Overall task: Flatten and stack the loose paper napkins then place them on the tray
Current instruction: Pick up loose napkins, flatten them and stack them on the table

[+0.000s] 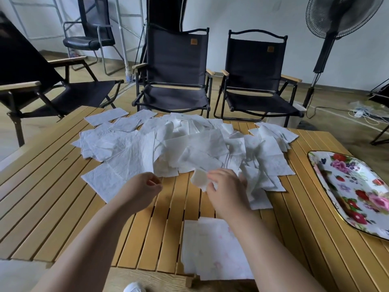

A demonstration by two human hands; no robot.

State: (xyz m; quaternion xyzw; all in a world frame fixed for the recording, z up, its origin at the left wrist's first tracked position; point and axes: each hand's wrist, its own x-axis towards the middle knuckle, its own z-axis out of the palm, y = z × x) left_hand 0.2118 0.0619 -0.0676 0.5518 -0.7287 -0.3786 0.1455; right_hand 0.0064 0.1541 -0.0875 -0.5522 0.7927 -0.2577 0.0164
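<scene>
A wide heap of loose white paper napkins covers the far half of the wooden slat table. My right hand grips a crumpled napkin at the heap's near edge. My left hand hovers just left of it with fingers loosely curled and nothing in them. A small flat stack of napkins lies at the table's near edge, partly under my right forearm. The floral tray sits at the right side of the table, with no napkins on it.
Three black folding chairs stand behind and to the left of the table. A pedestal fan stands at the back right, with cables on the floor beside it. An office chair is at the back left.
</scene>
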